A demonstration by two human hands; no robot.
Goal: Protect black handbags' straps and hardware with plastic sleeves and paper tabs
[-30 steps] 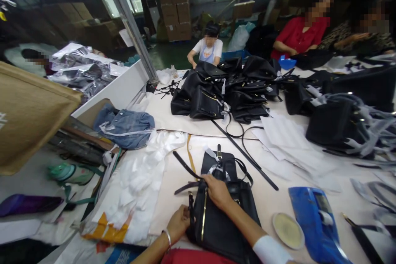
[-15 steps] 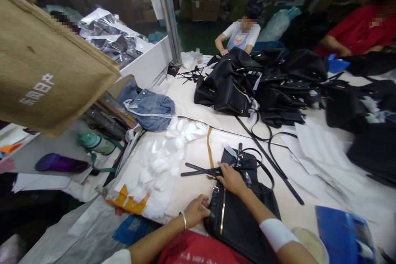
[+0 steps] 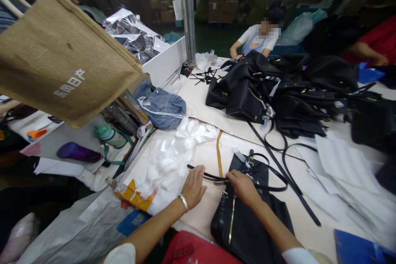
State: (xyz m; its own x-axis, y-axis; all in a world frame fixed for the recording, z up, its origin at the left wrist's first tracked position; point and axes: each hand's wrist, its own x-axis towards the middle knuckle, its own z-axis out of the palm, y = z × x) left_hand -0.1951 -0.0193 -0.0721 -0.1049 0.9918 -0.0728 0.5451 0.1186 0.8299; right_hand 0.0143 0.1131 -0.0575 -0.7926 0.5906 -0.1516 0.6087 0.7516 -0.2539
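Note:
A black bag with a gold zipper lies on the pale table in front of me, its top pointing away. My right hand is closed on black straps at the bag's upper left edge. Two narrow strap ends stick out from it to the left. Near their tips my left hand lies with its fingers stretched out, a silver bracelet on its wrist. Whether its fingertips touch the straps is unclear. A looped black strap curves to the right of the bag's top.
White foam pieces and a denim bag lie to the left. Black bags are piled ahead, near a seated person. White sheets spread at the right. A tan bag hangs at the upper left.
My left hand has left the bag's side edge, moved up towards the strap ends and opened. The view has shifted left. The strap ends now lie closer together.

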